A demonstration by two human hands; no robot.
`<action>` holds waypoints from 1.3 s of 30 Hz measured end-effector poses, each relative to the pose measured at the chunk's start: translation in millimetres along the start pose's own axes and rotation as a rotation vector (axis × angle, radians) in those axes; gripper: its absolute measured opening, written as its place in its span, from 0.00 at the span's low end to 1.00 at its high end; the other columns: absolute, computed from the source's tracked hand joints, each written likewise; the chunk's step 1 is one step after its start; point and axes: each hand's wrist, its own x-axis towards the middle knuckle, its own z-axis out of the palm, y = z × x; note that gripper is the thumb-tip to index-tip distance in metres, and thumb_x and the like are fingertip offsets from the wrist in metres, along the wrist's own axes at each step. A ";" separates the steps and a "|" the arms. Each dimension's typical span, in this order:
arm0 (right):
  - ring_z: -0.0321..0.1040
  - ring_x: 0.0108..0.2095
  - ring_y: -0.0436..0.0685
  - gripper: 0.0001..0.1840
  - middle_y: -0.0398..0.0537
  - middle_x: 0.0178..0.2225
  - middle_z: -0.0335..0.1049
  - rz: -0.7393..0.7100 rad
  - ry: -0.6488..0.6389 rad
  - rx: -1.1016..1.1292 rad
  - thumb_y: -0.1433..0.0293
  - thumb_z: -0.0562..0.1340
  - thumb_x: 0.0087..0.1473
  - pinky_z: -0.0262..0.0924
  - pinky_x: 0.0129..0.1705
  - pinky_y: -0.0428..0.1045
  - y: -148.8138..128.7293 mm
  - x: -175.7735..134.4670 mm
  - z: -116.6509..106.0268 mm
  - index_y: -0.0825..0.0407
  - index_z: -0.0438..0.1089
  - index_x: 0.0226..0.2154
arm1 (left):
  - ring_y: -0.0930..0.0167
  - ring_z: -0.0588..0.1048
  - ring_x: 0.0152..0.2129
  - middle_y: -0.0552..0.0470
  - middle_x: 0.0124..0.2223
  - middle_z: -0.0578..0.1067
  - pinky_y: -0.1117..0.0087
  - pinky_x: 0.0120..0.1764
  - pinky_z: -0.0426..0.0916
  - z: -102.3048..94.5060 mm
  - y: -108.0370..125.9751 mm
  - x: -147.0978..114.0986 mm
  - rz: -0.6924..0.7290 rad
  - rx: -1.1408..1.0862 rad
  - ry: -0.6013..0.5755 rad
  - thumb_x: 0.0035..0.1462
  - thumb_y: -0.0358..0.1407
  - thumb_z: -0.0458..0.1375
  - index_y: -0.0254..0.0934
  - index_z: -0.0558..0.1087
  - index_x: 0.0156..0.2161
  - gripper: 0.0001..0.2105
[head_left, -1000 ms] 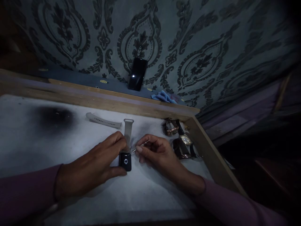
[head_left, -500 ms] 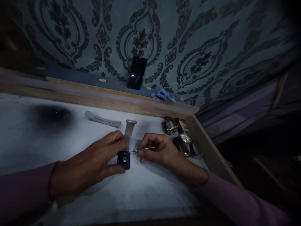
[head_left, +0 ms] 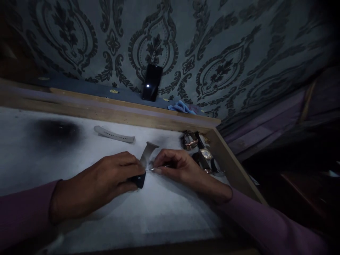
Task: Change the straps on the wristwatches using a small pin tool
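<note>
My left hand point(head_left: 106, 179) grips a dark smartwatch point(head_left: 140, 180) by its left side, fingers on the top edge and thumb below. A light grey strap point(head_left: 147, 153) rises from the top of the watch, its far end tilted to the right. Closed in a pinch, my right hand point(head_left: 175, 164) holds a thin metal tool point(head_left: 152, 169), whose tip meets the corner where strap and watch join. Whether the strap is still attached I cannot tell. The second grey strap point(head_left: 114, 135), with a row of holes, lies apart on the white surface, beyond my left hand.
Several wristwatches point(head_left: 205, 154) lie in the right corner of the wooden-rimmed tray point(head_left: 127, 113). Behind the rim, a phone point(head_left: 152, 82) leans against the patterned wall, with a blue cloth point(head_left: 182, 106) to its right. The raised right rim point(head_left: 236, 159) borders my right forearm.
The smartwatch has tilted and turned within my left hand, so less of it shows. Its strap now slants to the right. My right hand keeps the tool's tip at the joint.
</note>
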 end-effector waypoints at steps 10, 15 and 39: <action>0.73 0.35 0.52 0.05 0.46 0.33 0.77 -0.094 -0.001 -0.225 0.70 0.64 0.56 0.67 0.39 0.47 -0.3 -4.2 -1.3 0.54 0.76 0.34 | 0.70 0.73 0.42 0.50 0.47 0.73 0.70 0.44 0.70 0.7 -1.5 -0.6 0.027 0.034 0.012 0.64 0.31 0.56 0.39 0.73 0.47 0.09; 0.74 0.35 0.52 0.04 0.47 0.33 0.77 -0.156 -0.001 -0.348 0.73 0.63 0.57 0.67 0.37 0.45 1.4 -4.7 -2.2 0.54 0.75 0.36 | 0.70 0.73 0.43 0.50 0.48 0.72 0.70 0.44 0.70 1.3 -2.4 -1.0 0.022 0.044 0.000 0.63 0.32 0.57 0.39 0.71 0.47 0.08; 0.65 0.32 0.55 0.08 0.49 0.30 0.69 -0.475 0.000 -0.866 0.73 0.55 0.64 0.63 0.34 0.50 3.0 -8.2 3.6 0.54 0.67 0.33 | 0.69 0.72 0.39 0.50 0.44 0.73 0.68 0.41 0.69 -3.7 6.3 3.8 0.027 0.069 -0.071 0.66 0.30 0.52 0.36 0.71 0.37 0.06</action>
